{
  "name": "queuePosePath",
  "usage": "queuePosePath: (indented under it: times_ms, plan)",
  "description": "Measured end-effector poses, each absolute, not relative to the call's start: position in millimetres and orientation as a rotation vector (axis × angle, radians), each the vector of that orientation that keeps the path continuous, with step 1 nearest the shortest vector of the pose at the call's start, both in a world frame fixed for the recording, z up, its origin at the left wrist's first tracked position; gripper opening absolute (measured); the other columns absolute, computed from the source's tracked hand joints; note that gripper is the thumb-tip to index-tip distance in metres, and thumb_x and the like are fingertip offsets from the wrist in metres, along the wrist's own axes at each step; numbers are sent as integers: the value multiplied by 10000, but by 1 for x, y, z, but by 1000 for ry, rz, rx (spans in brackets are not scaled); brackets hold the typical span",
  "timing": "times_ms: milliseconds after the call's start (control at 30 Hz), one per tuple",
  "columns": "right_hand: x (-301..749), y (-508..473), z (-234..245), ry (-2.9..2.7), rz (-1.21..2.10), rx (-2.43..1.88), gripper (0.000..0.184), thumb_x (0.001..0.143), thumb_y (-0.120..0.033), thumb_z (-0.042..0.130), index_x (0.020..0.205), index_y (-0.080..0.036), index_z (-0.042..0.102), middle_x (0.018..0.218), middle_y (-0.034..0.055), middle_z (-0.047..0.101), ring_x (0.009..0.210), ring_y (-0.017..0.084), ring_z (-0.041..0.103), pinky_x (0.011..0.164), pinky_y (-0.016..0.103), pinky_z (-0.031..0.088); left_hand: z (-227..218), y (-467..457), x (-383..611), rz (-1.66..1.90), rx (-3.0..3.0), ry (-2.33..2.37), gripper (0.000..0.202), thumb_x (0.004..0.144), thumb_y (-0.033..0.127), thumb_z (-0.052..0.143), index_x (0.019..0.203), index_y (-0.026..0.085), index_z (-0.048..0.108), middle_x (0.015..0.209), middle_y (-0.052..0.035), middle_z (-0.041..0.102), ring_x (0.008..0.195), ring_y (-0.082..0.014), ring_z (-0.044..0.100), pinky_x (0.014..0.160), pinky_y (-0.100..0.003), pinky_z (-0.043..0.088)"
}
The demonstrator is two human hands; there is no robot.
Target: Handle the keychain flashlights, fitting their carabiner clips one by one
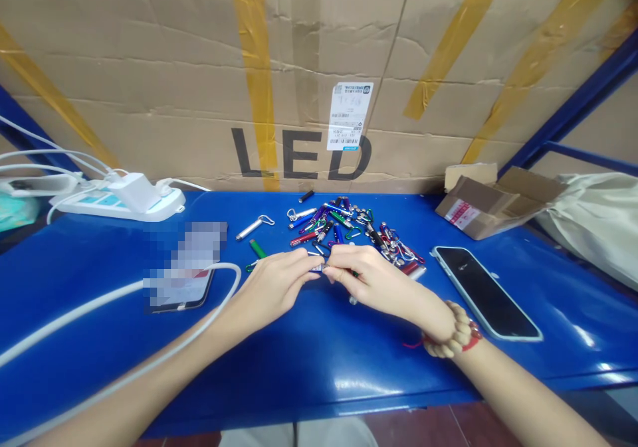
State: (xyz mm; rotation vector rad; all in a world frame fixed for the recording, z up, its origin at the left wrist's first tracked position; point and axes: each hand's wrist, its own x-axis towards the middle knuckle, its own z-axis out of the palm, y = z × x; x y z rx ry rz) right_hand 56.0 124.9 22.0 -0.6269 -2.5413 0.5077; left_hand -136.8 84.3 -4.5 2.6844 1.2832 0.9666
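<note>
Where left hand (276, 286) meets right hand (371, 279): small metal keychain torch (319, 269), pinched by both, fingers curled.
Colourful torch pile (351, 228): just behind it.

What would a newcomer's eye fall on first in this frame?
The left hand and right hand meet mid-table, pinching a small keychain light between their fingertips. Just behind them lies a pile of colourful keychain lights on the blue table, with a dark phone to its right. Big black LED lettering marks the cardboard at the back.
</note>
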Motion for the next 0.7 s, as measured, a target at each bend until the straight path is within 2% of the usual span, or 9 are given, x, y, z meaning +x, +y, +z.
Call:
queuePosePath:
  times_ms: [167, 267, 367, 467, 567, 700]
  plan:
    - [52, 121, 24, -2384, 885, -771, 351, 919, -268, 421, 617, -162, 563, 554, -27, 528, 544, 88, 501, 592, 210, 386, -6, 85, -139, 989, 2794, 1332, 302, 939, 269, 340, 991, 175, 623, 823, -64, 641, 687, -148, 605, 618, -245, 459]
    - [52, 120, 23, -2330, 1056, -860, 366, 917, -317, 413, 624, -160, 567, 503, -46, 478, 455, 70, 460, 514, 195, 365, -7, 87, -140, 986, 2820, 1341, 307, 939, 278, 339, 1013, 175, 618, 855, -73, 655, 717, -157, 620, 648, -254, 469]
    - [51, 122, 19, -2298, 1089, -882, 357, 919, -357, 407, 668, -160, 568, 514, -51, 471, 435, 60, 444, 484, 183, 355, -5, 89, -140, 916, 2742, 1338, 285, 933, 255, 346, 1036, 172, 598, 893, -71, 676, 781, -171, 644, 700, -266, 487]
    - [50, 123, 17, -2298, 1018, -870, 375, 925, -386, 393, 684, -164, 576, 528, -49, 473, 451, 61, 439, 475, 181, 343, -4, 90, -138, 878, 2556, 1370, 268, 919, 226, 360, 1091, 192, 564, 1008, -58, 681, 907, -169, 649, 785, -264, 495]
    - [51, 126, 18, -2306, 760, -900, 356, 890, -427, 464, 683, -169, 597, 551, -40, 505, 491, 69, 445, 494, 189, 340, -6, 91, -136, 919, 2416, 1405, 284, 912, 236, 370, 1128, 206, 551, 1112, -53, 663, 1016, -174, 625, 858, -281, 487]
    - [58, 133, 21, -2238, 386, -882, 283, 789, -470, 608, 850, -198, 654, 649, -27, 573, 524, 74, 470, 529, 193, 369, -7, 92, -136, 951, 2348, 1415, 284, 912, 271, 384, 1110, 208, 577, 1142, -62, 652, 1041, -187, 615, 875, -297, 485]
